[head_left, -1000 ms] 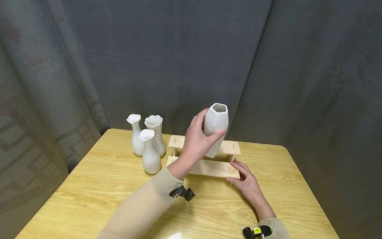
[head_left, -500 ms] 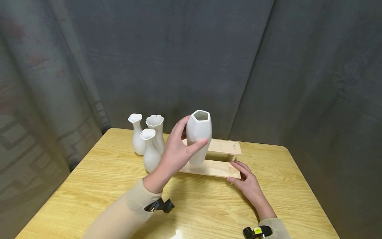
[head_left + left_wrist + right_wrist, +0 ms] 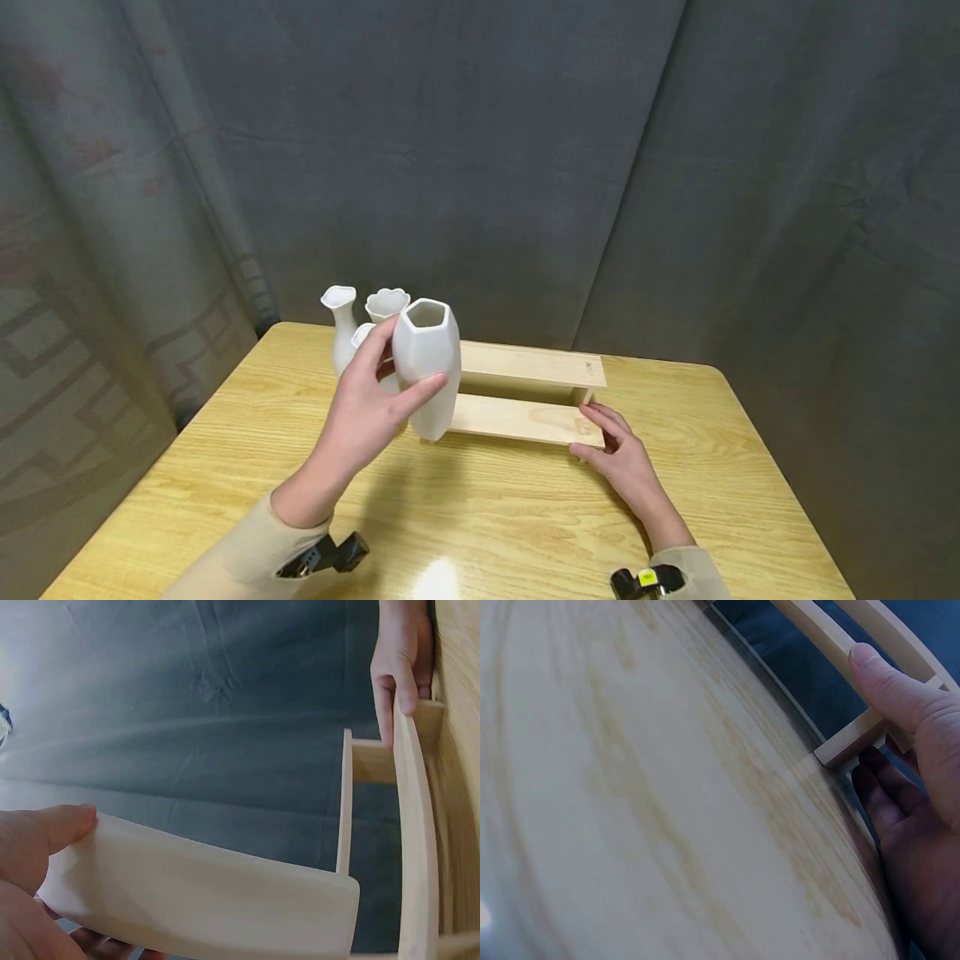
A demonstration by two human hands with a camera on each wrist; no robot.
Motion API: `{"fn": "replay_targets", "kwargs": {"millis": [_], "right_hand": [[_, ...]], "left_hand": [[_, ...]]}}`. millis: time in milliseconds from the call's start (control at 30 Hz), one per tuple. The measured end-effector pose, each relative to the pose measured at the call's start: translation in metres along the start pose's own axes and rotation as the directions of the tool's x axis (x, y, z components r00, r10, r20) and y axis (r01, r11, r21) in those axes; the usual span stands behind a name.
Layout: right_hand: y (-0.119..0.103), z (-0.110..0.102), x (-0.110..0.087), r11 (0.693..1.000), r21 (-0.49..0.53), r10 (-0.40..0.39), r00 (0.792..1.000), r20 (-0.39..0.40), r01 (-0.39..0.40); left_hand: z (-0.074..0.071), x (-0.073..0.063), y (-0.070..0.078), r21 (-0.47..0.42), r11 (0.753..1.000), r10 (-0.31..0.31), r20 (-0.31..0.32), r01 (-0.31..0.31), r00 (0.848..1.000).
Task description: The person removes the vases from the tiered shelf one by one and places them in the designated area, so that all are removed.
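Note:
My left hand [image 3: 367, 408] grips a white faceted vase [image 3: 429, 358] with a five-sided mouth, thumb on its front and fingers behind. It is held a little tilted, in front of the left end of a two-tier wooden stand [image 3: 525, 421]. In the left wrist view the vase [image 3: 202, 892] lies across the lower left, its base toward the stand's boards [image 3: 416, 825]. At the stand's right end my right hand [image 3: 618, 458] holds the lower board, thumb at the front edge and fingers behind. The right wrist view shows its thumb [image 3: 889, 686] on the board's edge.
Behind the left hand stand three white vases: a narrow-necked one [image 3: 341, 321], a scalloped-rim one [image 3: 386, 304] and one mostly hidden [image 3: 362, 333]. The light wooden table [image 3: 517, 525] has its back edge close to a grey curtain [image 3: 420, 167].
My left hand has carried the faceted vase left and lower, from over the stand's right part to its left end, now covering part of the other vases. The right hand stays put.

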State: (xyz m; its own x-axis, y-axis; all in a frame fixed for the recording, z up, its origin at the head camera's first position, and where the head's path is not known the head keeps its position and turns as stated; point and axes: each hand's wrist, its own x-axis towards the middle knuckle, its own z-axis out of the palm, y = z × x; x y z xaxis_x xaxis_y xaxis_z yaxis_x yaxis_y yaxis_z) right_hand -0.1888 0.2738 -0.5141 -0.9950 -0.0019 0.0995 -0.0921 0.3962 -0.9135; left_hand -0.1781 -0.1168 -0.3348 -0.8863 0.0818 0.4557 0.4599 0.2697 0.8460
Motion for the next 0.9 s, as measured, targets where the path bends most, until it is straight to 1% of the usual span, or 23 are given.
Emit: {"fn": "replay_targets", "kwargs": {"millis": [200, 400, 533, 700, 833, 900], "right_hand": [[-0.001, 0.001, 0.000, 1.000, 0.009, -0.006, 1.000, 0.003, 0.006], [-0.002, 0.001, 0.000, 1.000, 0.015, -0.008, 1.000, 0.006, 0.008], [-0.001, -0.001, 0.001, 1.000, 0.015, -0.010, 1.000, 0.008, 0.010], [0.002, -0.002, 0.002, 1.000, 0.002, -0.006, 1.000, 0.006, 0.006], [0.003, -0.002, 0.002, 1.000, -0.004, -0.008, 1.000, 0.004, 0.008], [0.002, -0.002, 0.002, 1.000, 0.000, -0.011, 1.000, 0.010, 0.011]], "left_hand": [[-0.026, -0.014, -0.006, 0.057, 0.997, -0.046, -0.033, 0.048, 0.998], [-0.049, -0.025, -0.014, 0.124, 0.991, -0.049, -0.078, 0.059, 0.996], [-0.061, -0.030, -0.021, 0.169, 0.982, -0.060, -0.117, 0.080, 0.991], [-0.071, -0.034, -0.031, 0.216, 0.971, -0.064, -0.179, 0.103, 0.982], [-0.078, -0.033, -0.038, 0.240, 0.962, -0.075, -0.236, 0.133, 0.969], [-0.081, -0.032, -0.042, 0.238, 0.960, -0.084, -0.260, 0.148, 0.962]]}}
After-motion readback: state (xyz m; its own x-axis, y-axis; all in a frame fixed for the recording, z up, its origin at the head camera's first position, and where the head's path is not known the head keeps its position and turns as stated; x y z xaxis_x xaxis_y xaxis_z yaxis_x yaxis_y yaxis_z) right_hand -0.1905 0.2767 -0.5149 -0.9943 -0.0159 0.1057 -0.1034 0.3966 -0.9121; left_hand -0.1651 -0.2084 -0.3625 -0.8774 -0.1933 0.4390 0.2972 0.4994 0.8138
